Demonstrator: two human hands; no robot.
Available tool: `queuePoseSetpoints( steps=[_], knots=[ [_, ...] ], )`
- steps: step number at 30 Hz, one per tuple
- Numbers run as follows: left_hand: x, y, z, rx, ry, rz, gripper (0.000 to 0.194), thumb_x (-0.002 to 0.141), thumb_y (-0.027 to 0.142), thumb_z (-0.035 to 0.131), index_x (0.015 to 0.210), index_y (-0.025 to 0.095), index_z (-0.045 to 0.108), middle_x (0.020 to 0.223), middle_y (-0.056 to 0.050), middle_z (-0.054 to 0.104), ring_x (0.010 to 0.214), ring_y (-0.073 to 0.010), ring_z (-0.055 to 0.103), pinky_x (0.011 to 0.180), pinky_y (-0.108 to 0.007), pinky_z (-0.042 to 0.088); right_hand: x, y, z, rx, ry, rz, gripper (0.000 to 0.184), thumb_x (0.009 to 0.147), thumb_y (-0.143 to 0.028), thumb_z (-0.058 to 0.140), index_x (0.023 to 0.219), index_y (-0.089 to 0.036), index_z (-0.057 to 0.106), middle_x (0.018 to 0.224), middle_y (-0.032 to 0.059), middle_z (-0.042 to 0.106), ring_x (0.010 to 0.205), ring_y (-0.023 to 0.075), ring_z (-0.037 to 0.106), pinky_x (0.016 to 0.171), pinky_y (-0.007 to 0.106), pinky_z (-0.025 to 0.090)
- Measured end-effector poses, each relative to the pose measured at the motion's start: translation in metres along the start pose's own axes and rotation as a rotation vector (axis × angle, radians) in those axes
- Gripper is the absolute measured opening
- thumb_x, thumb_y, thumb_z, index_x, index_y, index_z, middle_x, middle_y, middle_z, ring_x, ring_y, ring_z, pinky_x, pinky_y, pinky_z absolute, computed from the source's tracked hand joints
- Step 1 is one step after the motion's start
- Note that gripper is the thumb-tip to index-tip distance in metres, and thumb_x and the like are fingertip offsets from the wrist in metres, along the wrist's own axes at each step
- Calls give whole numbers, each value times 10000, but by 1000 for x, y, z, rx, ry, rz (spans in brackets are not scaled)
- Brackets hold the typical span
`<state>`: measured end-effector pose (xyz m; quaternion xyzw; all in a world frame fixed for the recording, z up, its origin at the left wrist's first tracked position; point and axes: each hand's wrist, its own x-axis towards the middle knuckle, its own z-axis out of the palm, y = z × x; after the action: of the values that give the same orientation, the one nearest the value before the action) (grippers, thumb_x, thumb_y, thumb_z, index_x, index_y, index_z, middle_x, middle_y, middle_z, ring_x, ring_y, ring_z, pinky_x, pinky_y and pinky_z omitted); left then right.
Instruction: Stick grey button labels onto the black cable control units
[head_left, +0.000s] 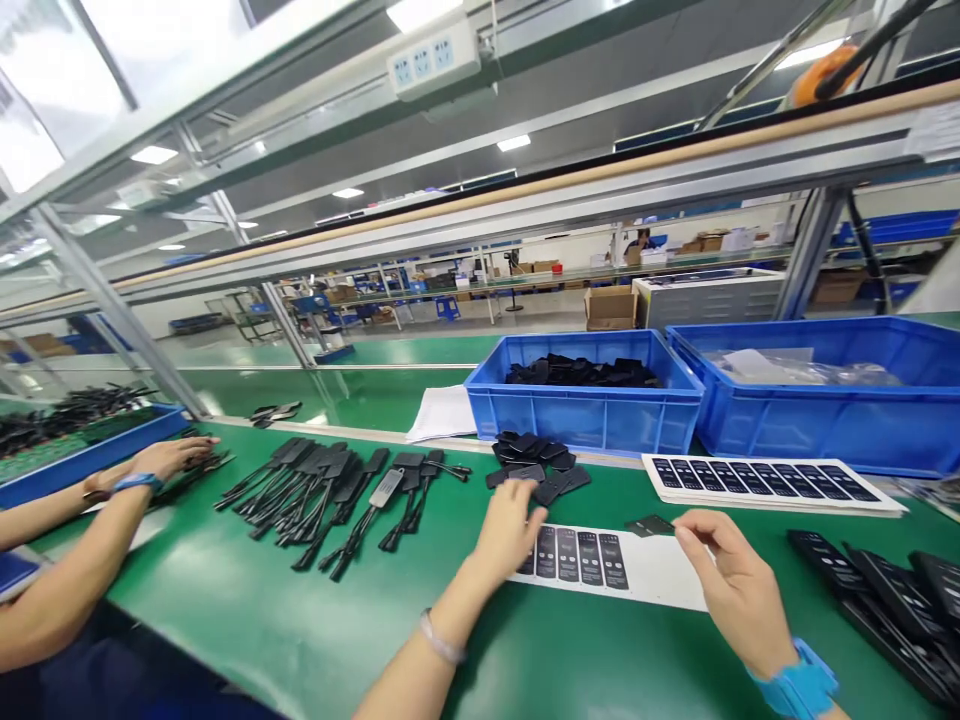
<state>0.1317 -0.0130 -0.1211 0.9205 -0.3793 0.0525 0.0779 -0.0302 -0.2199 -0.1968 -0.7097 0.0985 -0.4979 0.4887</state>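
Observation:
My right hand [731, 580] pinches a small dark label [651, 525] between thumb and fingertips, above the right part of a white label sheet [667, 570]. Several black printed labels [589, 557] remain on that sheet's left part. My left hand [510, 530] is over the sheet's left end, thumb apart from the fingers. Its fingertips reach the near edge of a pile of flat black plastic pieces [536, 455]; whether they touch one is hard to see. Behind my right hand lies a stack of full label sheets [765, 482]. Black cases with printed faces [885, 610] are heaped at the right.
Two blue bins stand behind: one with black pieces [585, 372], one with clear bags [817, 370]. Black cabled devices [322, 485] lie in a row at left. A co-worker's hands [169, 462] work beside a blue tray [90, 450]. A metal rail [480, 235] crosses above.

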Motion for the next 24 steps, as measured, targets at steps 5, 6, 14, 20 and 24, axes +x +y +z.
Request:
queuePoseSetpoints(
  steps=[5, 6, 14, 20, 24],
  knots=[
    [22, -78, -21, 241, 61, -312, 569, 957, 314, 422, 1431, 22, 301, 1472, -201, 277, 1391, -340, 170, 1100, -540, 138, -6, 2, 3, -22, -76, -27, 185, 920, -345, 499, 892, -181, 578, 891, 33, 576, 770, 129, 562, 664, 227, 447],
    [21, -85, -25, 273, 54, -344, 540, 964, 338, 409, 1404, 31, 351, 1424, -206, 359, 1364, -338, 247, 1082, -543, 180, -7, 2, 3, -27, -80, -45, 183, 923, -345, 496, 893, -183, 577, 888, 29, 576, 767, 126, 562, 659, 222, 447],
    [2, -91, -50, 442, 98, -574, 281, 914, 331, 477, 999, 104, 619, 937, -149, 617, 924, -286, 599, 767, -362, 430, -8, 2, 3, -67, -92, -138, 141, 933, -317, 496, 884, -200, 557, 881, 10, 572, 792, 118, 553, 681, 207, 430],
    [4, -99, -48, 505, 151, -591, 460, 927, 423, 465, 1204, 66, 552, 1096, -182, 540, 1036, -286, 529, 805, -345, 419, -8, -4, 4, -68, -123, -174, 136, 932, -306, 495, 864, -197, 537, 837, 16, 554, 745, 119, 537, 635, 207, 424],
    [3, -93, -48, 522, 103, -563, 409, 898, 446, 516, 1002, 69, 635, 1011, -175, 561, 1027, -307, 520, 821, -372, 421, -9, -3, 4, -78, -138, -192, 117, 928, -294, 505, 877, -194, 537, 850, 21, 554, 756, 121, 537, 639, 206, 427]
  ],
)
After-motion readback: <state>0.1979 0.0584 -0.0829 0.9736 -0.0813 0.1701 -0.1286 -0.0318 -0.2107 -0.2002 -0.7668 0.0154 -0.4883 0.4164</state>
